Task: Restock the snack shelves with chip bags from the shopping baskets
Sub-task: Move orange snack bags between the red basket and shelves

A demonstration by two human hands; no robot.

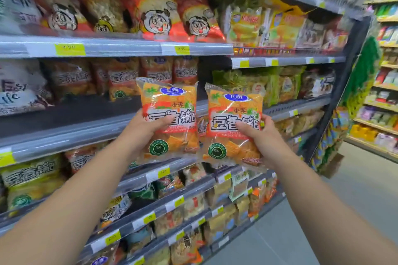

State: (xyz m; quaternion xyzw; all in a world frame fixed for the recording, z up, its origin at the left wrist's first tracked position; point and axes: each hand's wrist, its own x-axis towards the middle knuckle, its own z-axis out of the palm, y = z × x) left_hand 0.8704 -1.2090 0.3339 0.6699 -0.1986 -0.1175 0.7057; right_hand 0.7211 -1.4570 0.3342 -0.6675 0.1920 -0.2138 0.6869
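Two matching orange chip bags are held upright side by side in front of the snack shelves. My left hand (143, 130) grips the left orange bag (169, 101) by its left edge, thumb across the front. My right hand (261, 137) grips the right orange bag (234, 105) by its right edge. Both bags hover before the second shelf (86, 133), where more bags of the same kind (122, 80) stand at the back with a bare dark stretch in front of them. No shopping basket is in view.
The shelf above holds red bags with a cartoon face (155, 11). Lower shelves (172, 202) are packed with assorted snack bags. The grey aisle floor (355, 196) runs to the right, with another stocked shelving unit (383, 92) beyond it.
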